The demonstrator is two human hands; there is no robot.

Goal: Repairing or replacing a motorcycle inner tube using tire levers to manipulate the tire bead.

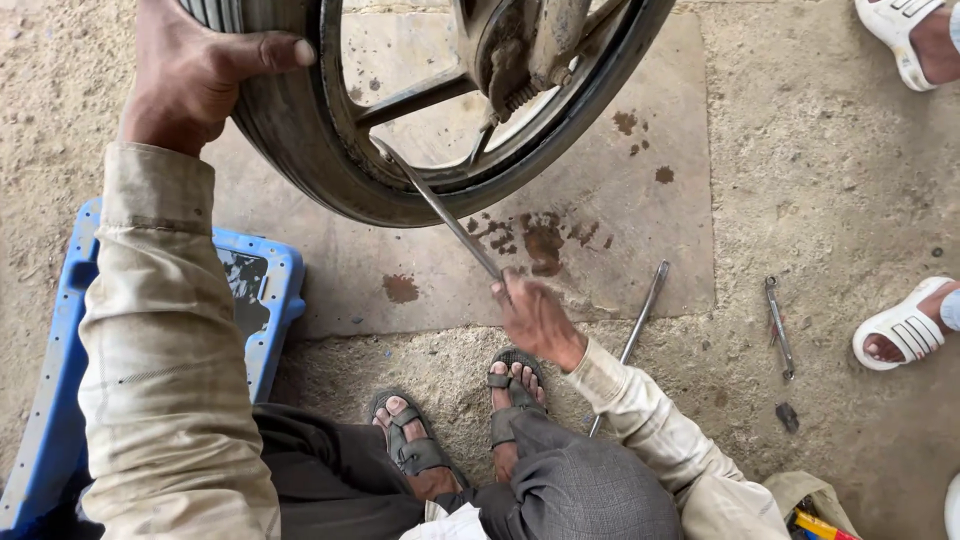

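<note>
Dusty ground with one flat slab [640, 180] (oil-stained) under one motorcycle wheel [330, 170] at the far side. The left hand [190, 80] is clamped over the tyre; the right hand [535, 318] grips one tyre lever [440, 210] wedged at the rim. Two loose tools lie right: a rod [640, 320] and a spanner [779, 328]. One blue stool [270, 290] sits near left.

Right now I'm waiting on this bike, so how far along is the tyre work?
Early, it seems. Done: little that shows. In hand: the left hand steadies the tyre while the right hand pries a metal lever at the rim. Left: the tyre looks seated around most of the visible rim; a second lever and a spanner lie unused.
</note>
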